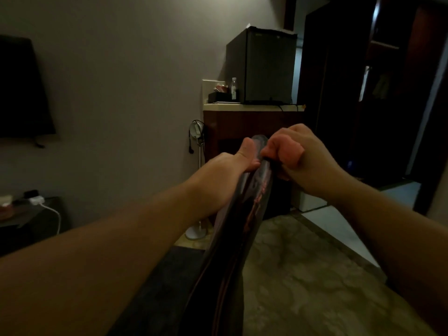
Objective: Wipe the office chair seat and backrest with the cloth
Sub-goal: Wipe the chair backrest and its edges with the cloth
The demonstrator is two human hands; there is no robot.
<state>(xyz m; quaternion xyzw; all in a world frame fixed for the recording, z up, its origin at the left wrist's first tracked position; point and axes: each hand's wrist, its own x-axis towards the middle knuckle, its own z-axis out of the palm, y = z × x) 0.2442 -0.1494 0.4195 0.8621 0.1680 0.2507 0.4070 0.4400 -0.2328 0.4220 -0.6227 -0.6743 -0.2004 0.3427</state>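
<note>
At mid-frame the left hand [238, 163] and right hand [294, 151] both grip the top of a dark cloth [252, 202], which hangs toward the bottom; no chair clearly shows, so wiping seems not yet begun

I counted one chair backrest [244, 214], my two hands, one mini fridge [264, 66], one bottle [233, 88], one television [21, 88].

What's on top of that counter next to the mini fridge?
On the counter, left of the mini fridge, stand a clear bottle and a dark tray holding small packets. What lies behind the tray and fridge is hidden.
</note>
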